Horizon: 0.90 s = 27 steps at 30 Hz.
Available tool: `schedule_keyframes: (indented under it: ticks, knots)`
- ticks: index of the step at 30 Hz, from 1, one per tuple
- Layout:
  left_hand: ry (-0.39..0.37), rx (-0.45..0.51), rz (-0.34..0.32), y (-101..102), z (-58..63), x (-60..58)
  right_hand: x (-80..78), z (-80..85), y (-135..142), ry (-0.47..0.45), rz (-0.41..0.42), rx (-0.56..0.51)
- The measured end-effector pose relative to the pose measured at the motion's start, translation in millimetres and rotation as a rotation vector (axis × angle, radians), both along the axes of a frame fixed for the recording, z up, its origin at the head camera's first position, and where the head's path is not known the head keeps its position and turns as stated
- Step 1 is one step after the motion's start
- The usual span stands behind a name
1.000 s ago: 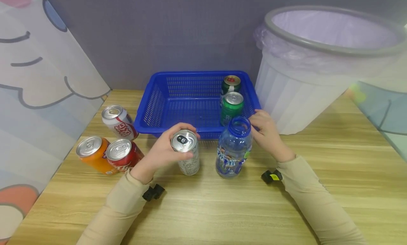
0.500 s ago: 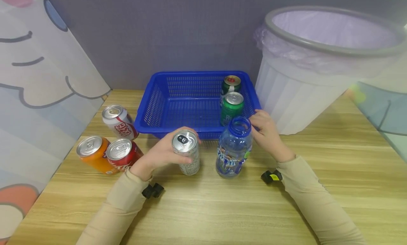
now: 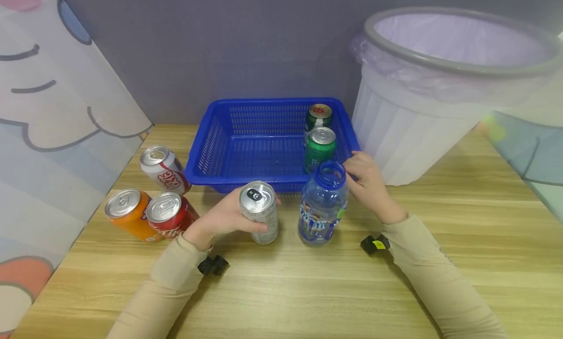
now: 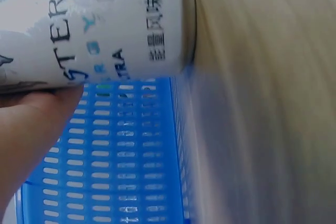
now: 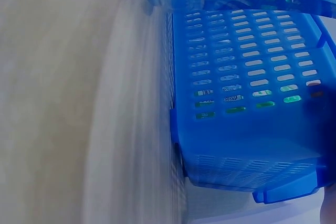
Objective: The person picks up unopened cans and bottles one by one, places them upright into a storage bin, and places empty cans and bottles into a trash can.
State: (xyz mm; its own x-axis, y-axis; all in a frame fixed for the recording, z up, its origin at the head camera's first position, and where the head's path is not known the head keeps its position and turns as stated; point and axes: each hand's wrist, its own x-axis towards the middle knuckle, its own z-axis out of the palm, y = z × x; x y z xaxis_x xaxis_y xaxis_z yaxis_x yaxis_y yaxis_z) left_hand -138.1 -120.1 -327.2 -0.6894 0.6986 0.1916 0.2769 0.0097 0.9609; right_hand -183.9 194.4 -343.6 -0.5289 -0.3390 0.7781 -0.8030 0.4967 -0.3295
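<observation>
My left hand grips a silver-white drink can around its side, thumb across the front. The can stands upright before the basket, its lettering visible on the can in the left wrist view. Curled fingers of my right hand hold the front right corner of the blue basket. Left of that hand is a clear blue bottle, capless and upright, its neck overlapping the thumb area in the head view. Only a sliver of my right hand shows in the right wrist view.
Two green cans, the front one a green can, stand in the basket's right side. At left are a white can, an orange can and a red can. A lined white bin stands at right.
My left hand slides lower down the silver-white can, its fingers no longer showing above the lid's far edge. The can shifts slightly right. My right hand and the bottle stay in place.
</observation>
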Motion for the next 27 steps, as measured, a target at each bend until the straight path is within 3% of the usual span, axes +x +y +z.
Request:
schedule_keyframes:
  ticks: [16, 27]
  knots:
    - [0.013, 0.053, 0.016, 4.2, -2.8, 1.0, 1.4, -0.9, 1.3, -0.014, 0.003, -0.008]
    - [0.002, 0.07, 0.067, 4.3, 8.6, 7.6, 1.8, 0.6, 0.7, -0.022, 0.01, -0.012]
